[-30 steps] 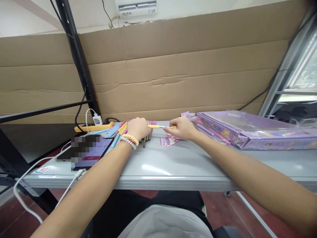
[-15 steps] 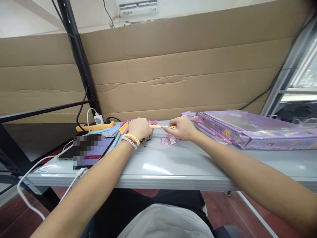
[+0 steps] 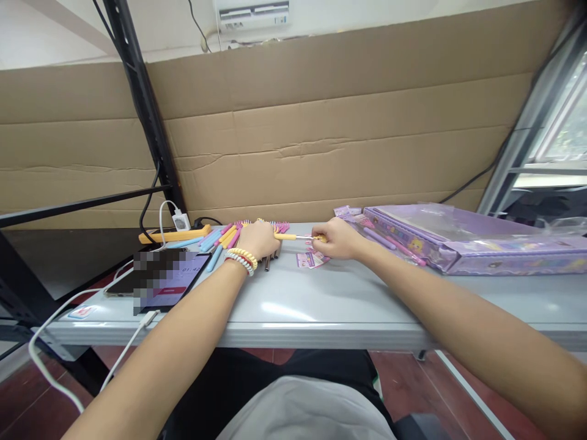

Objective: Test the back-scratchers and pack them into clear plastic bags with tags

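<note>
A slim yellow pen, with a silvery section in its middle, spans level between my two hands above the table. My left hand, wearing coiled bracelets at the wrist, is closed on its left part. The curled fingers and thumb of my right hand pinch the yellow right end. Several coloured pen barrels in blue, pink and yellow lie left of my left hand. Dark metallic tubes stick out below that hand, and pink pieces show behind it. Small purple printed cards lie beneath my right hand.
A large purple box with clear film stands on the right, with purple and pink pens beside it. On the left lie a tablet, a phone and white cables. A cardboard wall closes the back.
My right fingers have curled in more around the pen's yellow end. The pen stays level between both hands, and the view has shifted slightly.
</note>
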`<state>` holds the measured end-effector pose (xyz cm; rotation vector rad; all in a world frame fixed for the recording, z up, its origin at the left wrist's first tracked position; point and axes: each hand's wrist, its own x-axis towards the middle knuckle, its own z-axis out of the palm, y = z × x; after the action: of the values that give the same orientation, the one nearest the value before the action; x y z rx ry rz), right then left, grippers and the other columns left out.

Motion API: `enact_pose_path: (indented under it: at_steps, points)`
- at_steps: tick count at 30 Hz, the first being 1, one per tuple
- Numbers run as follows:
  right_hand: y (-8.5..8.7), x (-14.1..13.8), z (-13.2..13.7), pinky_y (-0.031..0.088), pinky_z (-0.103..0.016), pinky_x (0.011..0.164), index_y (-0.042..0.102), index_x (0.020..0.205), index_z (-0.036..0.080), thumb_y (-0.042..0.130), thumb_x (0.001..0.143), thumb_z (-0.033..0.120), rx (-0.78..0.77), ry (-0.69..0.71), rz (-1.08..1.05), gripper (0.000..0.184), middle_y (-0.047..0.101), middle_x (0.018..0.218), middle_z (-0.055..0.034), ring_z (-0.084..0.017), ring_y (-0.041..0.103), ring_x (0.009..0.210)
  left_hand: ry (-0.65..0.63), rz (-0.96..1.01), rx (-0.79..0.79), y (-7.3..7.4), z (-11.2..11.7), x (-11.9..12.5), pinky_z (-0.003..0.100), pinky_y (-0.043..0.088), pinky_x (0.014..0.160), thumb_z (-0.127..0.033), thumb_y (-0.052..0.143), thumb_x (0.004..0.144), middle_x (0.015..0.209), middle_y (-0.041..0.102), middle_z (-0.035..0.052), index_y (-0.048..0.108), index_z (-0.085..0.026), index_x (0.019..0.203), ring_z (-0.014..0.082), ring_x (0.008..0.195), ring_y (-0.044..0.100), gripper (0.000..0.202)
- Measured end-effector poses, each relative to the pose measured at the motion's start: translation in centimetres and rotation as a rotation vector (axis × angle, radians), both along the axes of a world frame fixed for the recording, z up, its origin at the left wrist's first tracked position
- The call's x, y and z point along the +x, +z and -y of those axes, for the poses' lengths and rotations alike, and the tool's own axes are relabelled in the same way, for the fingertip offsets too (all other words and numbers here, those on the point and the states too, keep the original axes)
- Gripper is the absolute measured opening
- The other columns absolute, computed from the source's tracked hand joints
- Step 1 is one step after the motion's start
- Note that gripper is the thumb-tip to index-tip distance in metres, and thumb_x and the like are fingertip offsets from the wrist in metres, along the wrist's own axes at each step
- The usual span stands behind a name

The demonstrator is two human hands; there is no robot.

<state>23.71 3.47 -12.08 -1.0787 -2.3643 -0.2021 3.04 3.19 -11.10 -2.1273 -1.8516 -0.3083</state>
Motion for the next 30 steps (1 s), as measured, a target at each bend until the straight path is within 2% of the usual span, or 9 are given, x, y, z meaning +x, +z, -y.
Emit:
enact_pose_path:
  at_steps: [7, 17, 21, 24, 27, 30]
  points:
    - [-0.1, -0.1, 0.1, 0.023, -0.023, 0.051, 0.057, 0.061, 0.015, 0.042, 0.074, 0.030, 0.059, 0.039, 0.025, 0.024, 0.047, 0.048, -0.0011, -0.009, 0.033, 0.044, -0.022, 0.023, 0.011, -0.1, -0.2, -0.4, 0.036, 0.050, 0.068, -0.028, 0.048, 0.070, 0.087, 0.069, 0.0149, 0.069, -0.016, 0.089, 0.0298, 0.082, 0.066, 0.030]
    - [0.2, 0.5, 0.0, 0.024, -0.022, 0.051, 0.060, 0.067, 0.016, 0.044, 0.080, 0.029, -0.010, 0.037, 0.039, 0.024, 0.051, 0.051, -0.0002, -0.009, 0.036, 0.045, -0.082, 0.005, 0.069, 0.1, 0.1, -0.7, 0.035, 0.049, 0.068, -0.030, 0.046, 0.073, 0.084, 0.070, 0.0118, 0.069, -0.020, 0.083, 0.0282, 0.081, 0.065, 0.028]
    - [0.2, 0.7, -0.2, 0.025, -0.022, 0.051, 0.063, 0.076, 0.016, 0.046, 0.082, 0.030, -0.042, 0.012, 0.044, 0.023, 0.054, 0.055, -0.0001, -0.010, 0.039, 0.047, -0.181, 0.010, 0.079, 0.3, 0.5, -0.7, 0.032, 0.047, 0.068, -0.031, 0.045, 0.075, 0.082, 0.070, 0.0078, 0.069, -0.023, 0.082, 0.0251, 0.081, 0.065, 0.027]
    - [0.2, 0.9, -0.4, 0.028, -0.022, 0.054, 0.066, 0.084, 0.017, 0.046, 0.082, 0.025, -0.037, 0.011, 0.036, 0.021, 0.060, 0.065, -0.0014, -0.011, 0.045, 0.054, -0.274, 0.024, 0.096, 0.4, 0.9, -0.6, 0.029, 0.045, 0.066, -0.034, 0.045, 0.078, 0.083, 0.070, 0.0046, 0.067, -0.024, 0.088, 0.0229, 0.079, 0.064, 0.026]
    - [0.1, 1.0, -0.7, 0.030, -0.022, 0.057, 0.066, 0.085, 0.015, 0.044, 0.084, 0.020, -0.019, 0.022, 0.042, 0.022, 0.063, 0.075, -0.0035, -0.012, 0.050, 0.062, -0.321, 0.030, 0.137, 0.4, 1.2, -0.6, 0.029, 0.044, 0.067, -0.039, 0.045, 0.081, 0.087, 0.070, 0.0050, 0.065, -0.023, 0.094, 0.0225, 0.082, 0.064, 0.029]
    - [0.0, 1.1, -1.0, 0.031, -0.022, 0.059, 0.065, 0.085, 0.014, 0.044, 0.084, 0.018, -0.012, 0.018, 0.061, 0.021, 0.063, 0.077, -0.0040, -0.012, 0.051, 0.065, -0.381, 0.035, 0.152, 0.5, 1.3, -0.6, 0.029, 0.043, 0.069, -0.040, 0.045, 0.084, 0.094, 0.070, 0.0048, 0.064, -0.022, 0.097, 0.0220, 0.087, 0.063, 0.030]
